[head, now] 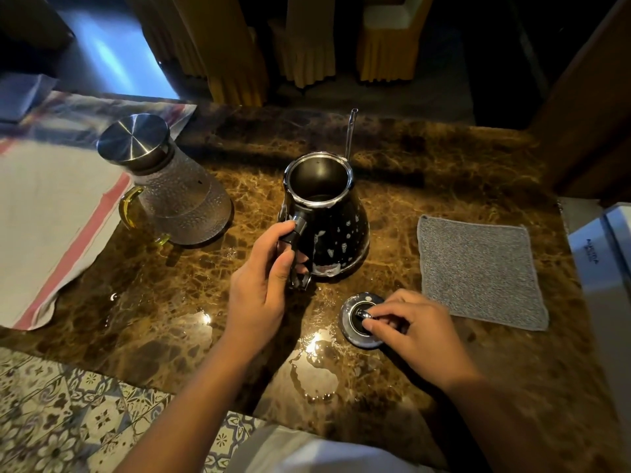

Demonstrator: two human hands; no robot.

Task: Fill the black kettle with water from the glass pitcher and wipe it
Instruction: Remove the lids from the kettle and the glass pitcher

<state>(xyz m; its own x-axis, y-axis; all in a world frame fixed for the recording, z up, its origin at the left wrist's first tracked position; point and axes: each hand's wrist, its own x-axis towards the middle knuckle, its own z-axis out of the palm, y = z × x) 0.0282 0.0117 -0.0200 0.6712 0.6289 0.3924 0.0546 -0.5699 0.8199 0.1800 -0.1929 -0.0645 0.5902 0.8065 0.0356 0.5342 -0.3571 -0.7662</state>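
Near the table's (392,158) front edge, my right hand (415,324) pinches the lid's (351,303) knob, lid resting on the table, while my left hand (263,274) grips the black kettle's (334,233) handle. The kettle stands open, so I judge filling is about to start or just done; the glass pitcher (177,196) stands capped toward the left edge, the grey cloth (478,271) lies unused at the right.

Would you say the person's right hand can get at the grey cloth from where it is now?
Probably yes: the grey cloth lies flat just beyond the right hand with nothing between them, though that hand pinches the kettle lid knob and must release it first.

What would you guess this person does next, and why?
Probably let go of the lid and reach for the pitcher. The kettle stands open, steadied at its handle by the left hand, while the right hand pinches the knob of the lid lying on the table. The pitcher stands capped.
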